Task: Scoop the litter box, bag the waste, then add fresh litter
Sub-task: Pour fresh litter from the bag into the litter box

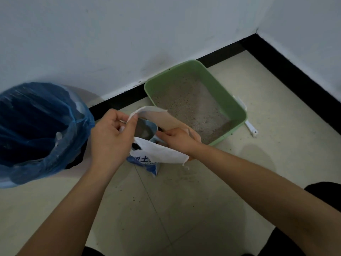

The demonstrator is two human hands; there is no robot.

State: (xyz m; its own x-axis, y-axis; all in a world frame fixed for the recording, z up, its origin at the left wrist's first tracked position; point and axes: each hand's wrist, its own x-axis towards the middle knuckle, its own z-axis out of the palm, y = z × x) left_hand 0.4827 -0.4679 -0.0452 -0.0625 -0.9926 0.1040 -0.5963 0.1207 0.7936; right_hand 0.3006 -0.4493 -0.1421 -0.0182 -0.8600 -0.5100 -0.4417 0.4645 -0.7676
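Grips the handle of a blue scoop [146, 129] with the right hand [178, 138], fingers curled round it, inside the mouth of the litter bag [162, 152]. Held roughly level, long axis left to right, handle toward the right hand, open bowl pointing left and facing up, with a little grey litter in it. Pinches the bag's torn top flap between thumb and fingers of the left hand [112, 133], holding that flap raised and the mouth wide.

Stands upright on the floor [184, 209], mouth up, white with blue print, just beside the near left side of the litter box [231, 100]; touching or not, cannot tell.

Green, rectangular, flat on the floor, long axis running out from the black baseboard [120, 100] toward the lower right, with grey litter [188, 102] spread over the bottom.

Beyond the box's right side, mostly hidden by its rim: a white plastic tool [251, 128], free end pointing to the lower right. Left of the box, past the bag: a blue bin liner [70, 137], mouth open upward.

Counted: two hands, one litter bag, one blue scoop, one litter box, one white tool, one liner.
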